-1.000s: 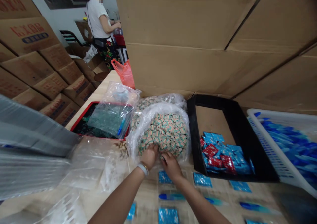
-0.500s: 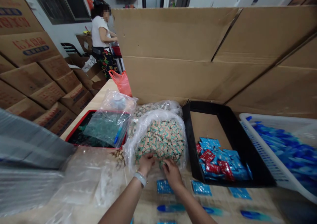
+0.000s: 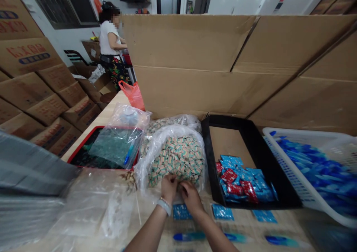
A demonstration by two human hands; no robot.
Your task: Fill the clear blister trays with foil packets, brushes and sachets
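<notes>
My left hand (image 3: 169, 189) and my right hand (image 3: 192, 198) meet at the front edge of an open clear plastic bag (image 3: 141, 185). It is full of small green-and-pink pieces (image 3: 178, 155). The fingers of both hands are bent and pinched close together, almost touching. Whatever lies between the fingertips is too small to tell. A pale band (image 3: 164, 206) circles my left wrist. Under my right wrist lies a blue packet (image 3: 180, 212), partly covered. Nearer to me are a blue pen-shaped item (image 3: 189, 237) and another like it (image 3: 235, 238), part-hidden by my right forearm.
A black box (image 3: 208, 162) holds blue and red packets (image 3: 242, 181). Right of it stands a white basket (image 3: 295, 181) of blue items. A red-rimmed tray (image 3: 80, 144) sits left. Tall cardboard (image 3: 195, 58) closes the back. Beyond it a person (image 3: 111, 40) stands near stacked cartons (image 3: 33, 92).
My hands have drawn together at the bag's front edge, the left moving right towards the right hand. The whole view has shifted slightly.
</notes>
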